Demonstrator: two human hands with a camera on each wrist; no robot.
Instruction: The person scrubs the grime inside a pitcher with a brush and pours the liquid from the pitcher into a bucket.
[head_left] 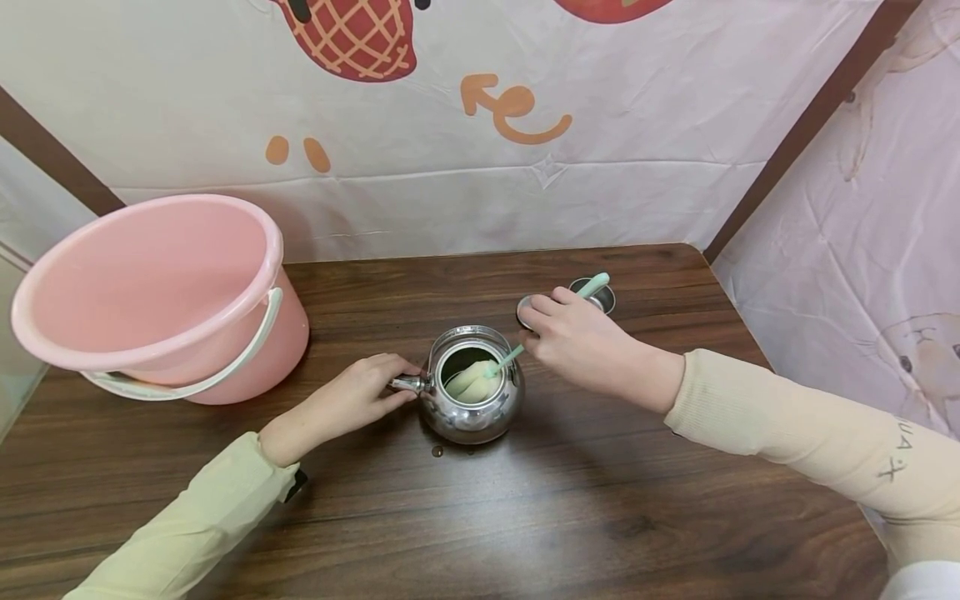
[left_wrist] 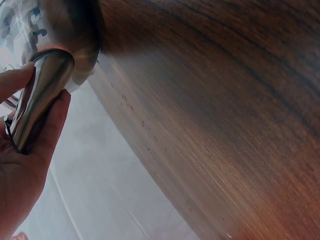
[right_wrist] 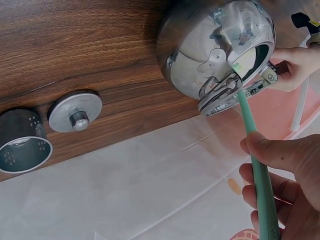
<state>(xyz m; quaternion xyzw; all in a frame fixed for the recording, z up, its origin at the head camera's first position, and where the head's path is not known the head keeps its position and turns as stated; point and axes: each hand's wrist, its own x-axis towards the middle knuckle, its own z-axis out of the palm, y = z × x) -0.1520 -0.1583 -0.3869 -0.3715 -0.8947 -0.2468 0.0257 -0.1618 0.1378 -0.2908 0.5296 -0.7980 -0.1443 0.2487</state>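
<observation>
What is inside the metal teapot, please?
Inside the metal teapot is a pale, sponge-like head on a green handle, which the right hand holds. The head covers what lies below it, so the bottom, and whether water is there, cannot be seen.

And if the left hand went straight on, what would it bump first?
Probably the round side of the shiny kettle, just past the spout that the left hand holds, though the gap is hard to judge.

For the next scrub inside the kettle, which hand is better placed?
Probably the right hand: its fingers grip the green handle, whose pale sponge head sits inside the kettle. The left hand is busy holding the spout.
</observation>
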